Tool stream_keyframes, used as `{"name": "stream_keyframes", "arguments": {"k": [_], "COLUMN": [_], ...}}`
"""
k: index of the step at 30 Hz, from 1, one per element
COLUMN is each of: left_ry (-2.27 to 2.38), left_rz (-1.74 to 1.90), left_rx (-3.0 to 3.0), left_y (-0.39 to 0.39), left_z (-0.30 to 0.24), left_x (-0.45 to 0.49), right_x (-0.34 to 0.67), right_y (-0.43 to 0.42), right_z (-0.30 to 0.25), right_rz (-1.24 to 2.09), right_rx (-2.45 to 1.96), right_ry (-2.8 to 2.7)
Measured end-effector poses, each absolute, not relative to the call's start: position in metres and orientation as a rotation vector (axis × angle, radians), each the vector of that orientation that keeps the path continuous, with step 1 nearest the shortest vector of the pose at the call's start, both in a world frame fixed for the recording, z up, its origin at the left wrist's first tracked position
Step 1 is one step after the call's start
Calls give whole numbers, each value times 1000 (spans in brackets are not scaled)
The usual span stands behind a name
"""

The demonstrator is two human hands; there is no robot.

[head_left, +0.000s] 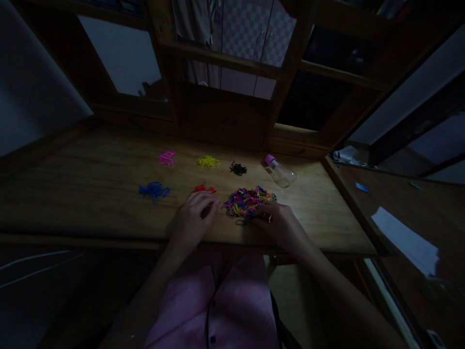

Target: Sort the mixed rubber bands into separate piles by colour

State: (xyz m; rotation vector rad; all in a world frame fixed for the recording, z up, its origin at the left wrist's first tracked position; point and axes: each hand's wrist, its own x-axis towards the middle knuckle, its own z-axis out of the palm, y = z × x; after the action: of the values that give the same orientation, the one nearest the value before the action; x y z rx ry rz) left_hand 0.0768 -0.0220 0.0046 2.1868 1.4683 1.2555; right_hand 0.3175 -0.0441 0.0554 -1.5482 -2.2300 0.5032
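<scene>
The right hand (275, 218) has its fingertips at the near right edge of the mixed rubber bands (245, 201); I cannot tell whether they pinch 1. The left hand (194, 213), curled, contents unclear, sits left of that pile, red bands (204, 188) just beyond its knuckles.

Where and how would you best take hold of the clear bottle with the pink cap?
Probably around the clear bottle just behind its pink cap, where it narrows, coming from above and the person's right: it lies on its side, cap pointing away and left, while the mixed pile of bands sits to its near left.
</scene>
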Motion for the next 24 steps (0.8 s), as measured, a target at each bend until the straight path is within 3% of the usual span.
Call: {"name": "stream_keyframes", "arguments": {"k": [10,19,24], "left_ry": [1473,1475,1468], "left_rz": [1285,1277,1267], "left_rx": [2188,2183,2181], "left_y": [-22,-21,-23], "left_z": [5,4,6], "left_x": [77,77,77], "right_x": [311,335,335], "right_y": [-39,-27,-32], "right_z": [47,48,54], "right_rz": [447,1196,1213], "right_rx": [-1592,-1407,-1402], "right_ry": [-2152,-1642,-1634]}}
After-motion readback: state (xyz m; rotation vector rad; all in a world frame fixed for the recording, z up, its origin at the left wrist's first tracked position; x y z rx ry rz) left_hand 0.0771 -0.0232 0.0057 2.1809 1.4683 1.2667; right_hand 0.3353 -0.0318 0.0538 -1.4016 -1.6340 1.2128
